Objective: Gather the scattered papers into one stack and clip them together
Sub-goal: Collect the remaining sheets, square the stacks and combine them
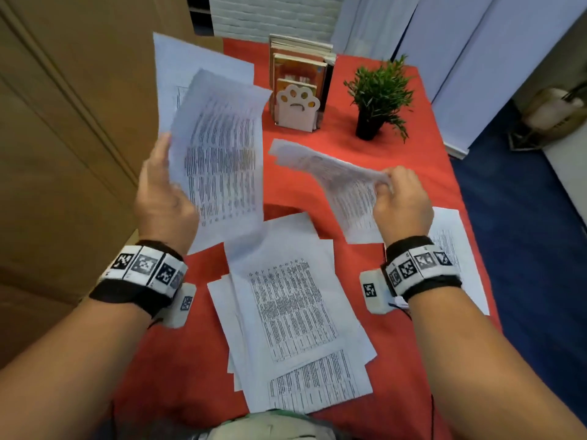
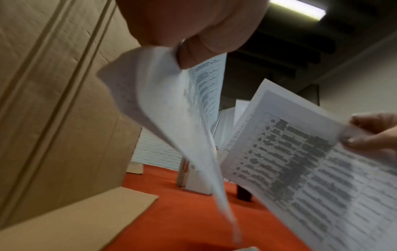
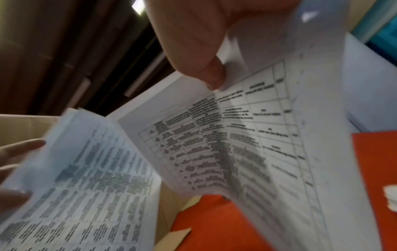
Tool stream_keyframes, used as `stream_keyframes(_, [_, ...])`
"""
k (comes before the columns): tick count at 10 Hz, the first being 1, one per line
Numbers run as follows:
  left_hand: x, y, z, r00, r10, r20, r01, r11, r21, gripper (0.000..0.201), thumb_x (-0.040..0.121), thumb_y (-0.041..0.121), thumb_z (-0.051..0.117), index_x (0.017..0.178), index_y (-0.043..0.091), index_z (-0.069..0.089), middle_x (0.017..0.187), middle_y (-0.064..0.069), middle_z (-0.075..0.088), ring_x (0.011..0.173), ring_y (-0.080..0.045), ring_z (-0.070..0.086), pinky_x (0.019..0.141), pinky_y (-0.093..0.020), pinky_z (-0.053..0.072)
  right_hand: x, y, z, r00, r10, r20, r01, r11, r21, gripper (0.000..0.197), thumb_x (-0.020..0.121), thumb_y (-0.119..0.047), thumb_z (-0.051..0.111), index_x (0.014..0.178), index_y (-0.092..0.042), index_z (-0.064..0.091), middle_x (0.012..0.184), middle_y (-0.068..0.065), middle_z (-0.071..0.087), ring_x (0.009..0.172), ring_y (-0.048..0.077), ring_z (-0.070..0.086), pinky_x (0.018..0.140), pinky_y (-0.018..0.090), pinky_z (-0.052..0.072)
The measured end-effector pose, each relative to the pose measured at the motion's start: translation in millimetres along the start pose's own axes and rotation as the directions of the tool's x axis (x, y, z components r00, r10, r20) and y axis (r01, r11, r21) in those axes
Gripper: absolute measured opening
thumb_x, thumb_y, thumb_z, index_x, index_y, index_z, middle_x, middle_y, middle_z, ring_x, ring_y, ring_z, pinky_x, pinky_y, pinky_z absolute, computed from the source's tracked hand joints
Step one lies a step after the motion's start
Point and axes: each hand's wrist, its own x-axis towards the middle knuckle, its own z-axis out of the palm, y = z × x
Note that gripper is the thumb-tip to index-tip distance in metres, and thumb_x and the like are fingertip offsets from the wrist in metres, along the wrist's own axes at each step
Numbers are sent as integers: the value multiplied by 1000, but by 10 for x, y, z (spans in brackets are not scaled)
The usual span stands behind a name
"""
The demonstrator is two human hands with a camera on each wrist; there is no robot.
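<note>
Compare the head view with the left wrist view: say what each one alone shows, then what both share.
Only the head view shows the loose papers lying on the red tablecloth, the potted plant's leaves and the paw-shaped bookend. Only the left wrist view shows the ceiling light. Both show the left hand holding its sheets, the right hand pinching its sheet, and the cardboard box.

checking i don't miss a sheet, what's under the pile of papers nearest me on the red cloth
Under the pile only the red cloth shows, around its edges. Whatever lies beneath its middle is covered; no clip is visible.
</note>
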Motion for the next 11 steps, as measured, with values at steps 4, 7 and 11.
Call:
stream_keyframes(4, [-1050, -193, 133, 654, -628, 421, 641, 756, 133, 47, 86, -3, 37, 128, 15, 49, 109, -10, 61, 95, -28, 58, 80, -37, 47, -580, -65, -354, 992, 95, 80, -104, 988, 117, 34, 95, -31, 51, 68, -12, 45, 64, 2, 45, 63, 20, 39, 56, 31, 30])
stream_keyframes(7, [-1536, -406, 436, 357, -742, 567, 635, 638, 435, 33, 88, 0, 34, 116, -2, 53, 125, -26, 53, 115, -40, 53, 92, -37, 44, -1331, 248, 253, 728, 411, 549, -513, 857, 39, 39, 93, -27, 45, 56, -13, 51, 67, 6, 49, 74, 26, 55, 68, 32, 38])
stream_keyframes(11, [-1541, -410, 569, 366, -842, 396, 614, 538, 577, 37, 87, 5, 45, 123, -2, 50, 124, -26, 55, 115, -41, 53, 96, -43, 43, -1564, 230, 456, 520, 382, 764, -356, 910, -213, 62, 93, -7, 40, 150, -11, 15, 148, 15, 25, 131, 35, 32, 112, 43, 32])
